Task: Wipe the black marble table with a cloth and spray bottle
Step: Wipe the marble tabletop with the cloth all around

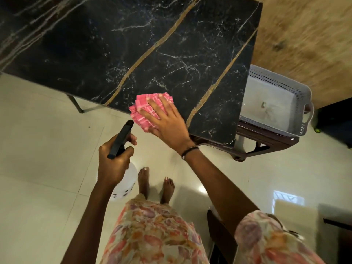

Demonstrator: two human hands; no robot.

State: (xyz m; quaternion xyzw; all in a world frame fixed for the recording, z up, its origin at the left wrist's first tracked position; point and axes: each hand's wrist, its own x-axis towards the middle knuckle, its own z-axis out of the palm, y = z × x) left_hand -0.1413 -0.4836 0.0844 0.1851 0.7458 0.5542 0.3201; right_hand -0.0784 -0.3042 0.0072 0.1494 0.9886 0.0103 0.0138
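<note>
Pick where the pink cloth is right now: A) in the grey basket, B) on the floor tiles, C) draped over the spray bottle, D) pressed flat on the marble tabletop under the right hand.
D: the right hand lies spread over the pink cloth near the front edge of the black marble table.

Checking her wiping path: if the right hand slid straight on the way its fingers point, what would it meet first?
Nothing: beyond the right hand and pink cloth, the black marble table looks bare.
</note>
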